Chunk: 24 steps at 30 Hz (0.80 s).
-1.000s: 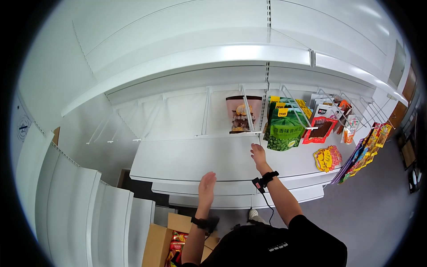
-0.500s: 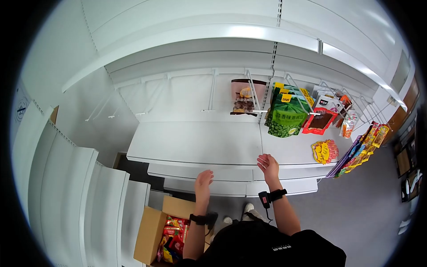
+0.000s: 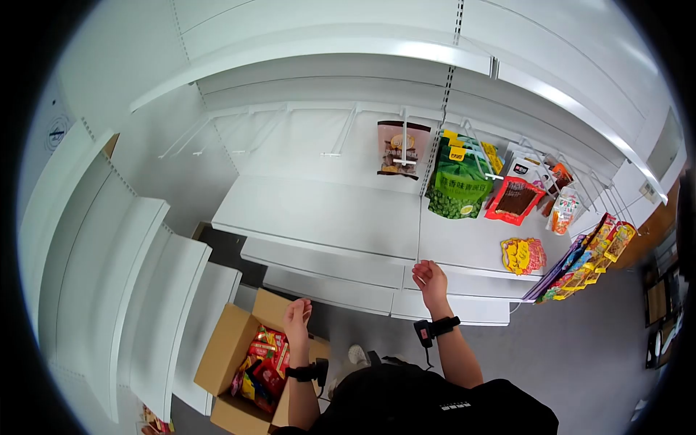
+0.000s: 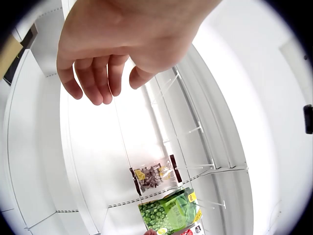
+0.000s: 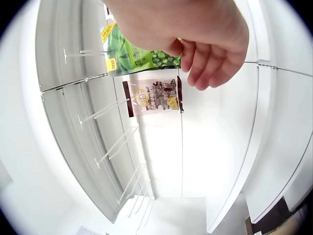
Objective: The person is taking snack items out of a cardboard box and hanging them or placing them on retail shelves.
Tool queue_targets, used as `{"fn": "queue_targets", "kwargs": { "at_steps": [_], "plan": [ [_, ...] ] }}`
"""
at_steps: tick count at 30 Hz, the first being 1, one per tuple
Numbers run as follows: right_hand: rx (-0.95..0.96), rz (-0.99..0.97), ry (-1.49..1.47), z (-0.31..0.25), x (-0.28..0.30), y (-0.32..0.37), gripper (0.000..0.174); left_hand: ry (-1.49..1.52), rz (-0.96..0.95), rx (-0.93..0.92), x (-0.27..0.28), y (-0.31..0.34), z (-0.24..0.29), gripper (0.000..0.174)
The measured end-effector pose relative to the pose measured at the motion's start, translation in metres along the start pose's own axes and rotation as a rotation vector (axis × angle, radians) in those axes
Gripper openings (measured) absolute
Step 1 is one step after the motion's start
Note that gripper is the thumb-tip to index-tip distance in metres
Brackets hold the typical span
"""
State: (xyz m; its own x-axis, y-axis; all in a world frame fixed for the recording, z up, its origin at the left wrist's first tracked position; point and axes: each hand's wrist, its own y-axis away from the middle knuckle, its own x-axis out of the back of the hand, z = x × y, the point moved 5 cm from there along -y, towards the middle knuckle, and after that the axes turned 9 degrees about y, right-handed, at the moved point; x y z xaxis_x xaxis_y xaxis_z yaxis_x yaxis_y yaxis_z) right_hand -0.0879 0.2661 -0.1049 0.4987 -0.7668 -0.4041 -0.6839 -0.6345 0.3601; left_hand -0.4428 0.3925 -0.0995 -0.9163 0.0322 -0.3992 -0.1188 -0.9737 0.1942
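Observation:
In the head view the left hand [image 3: 298,319] hovers beside the cardboard box, holding nothing, its fingers loosely bent. The right hand [image 3: 431,281] is in front of the shelf edge, also holding nothing. A pink-brown snack bag [image 3: 402,148] hangs from a hook on the back panel. To its right hang green pea bags [image 3: 460,181] and a red-and-white bag [image 3: 516,196]. Both wrist views show relaxed fingers: the left hand [image 4: 122,44] and the right hand [image 5: 200,44] touch nothing.
An open cardboard box [image 3: 223,348] with red and yellow packets stands on the floor at lower left. Empty hooks [image 3: 331,154] stick out left of the pink-brown bag. Yellow and pink packets [image 3: 523,256] lie on the shelf [image 3: 319,217]; more packets hang at its right end. Stepped shelves stand at left.
The view has shifted, showing more of the box. The left hand has moved left and closer to the box; the right hand has drawn back from above the shelf to its front edge.

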Motion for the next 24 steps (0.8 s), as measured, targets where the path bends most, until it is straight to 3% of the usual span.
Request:
{"fn": "queue_targets", "kwargs": {
  "at_steps": [6, 13, 24],
  "plan": [
    [-0.008, -0.084, -0.028, 0.023, 0.044, 0.028, 0.022, 0.022, 0.104, 0.002, 0.041, 0.08, -0.019, 0.021],
    [-0.255, -0.112, -0.018, 0.063, 0.066, 0.076, 0.023, -0.073, 0.281, -0.006, 0.092, 0.174, -0.021, 0.024],
    [-0.372, -0.327, 0.117, 0.126, -0.01, 0.132, 0.025, 0.009, 0.55, -0.074, 0.211, 0.257, -0.002, 0.022]
  ]
}}
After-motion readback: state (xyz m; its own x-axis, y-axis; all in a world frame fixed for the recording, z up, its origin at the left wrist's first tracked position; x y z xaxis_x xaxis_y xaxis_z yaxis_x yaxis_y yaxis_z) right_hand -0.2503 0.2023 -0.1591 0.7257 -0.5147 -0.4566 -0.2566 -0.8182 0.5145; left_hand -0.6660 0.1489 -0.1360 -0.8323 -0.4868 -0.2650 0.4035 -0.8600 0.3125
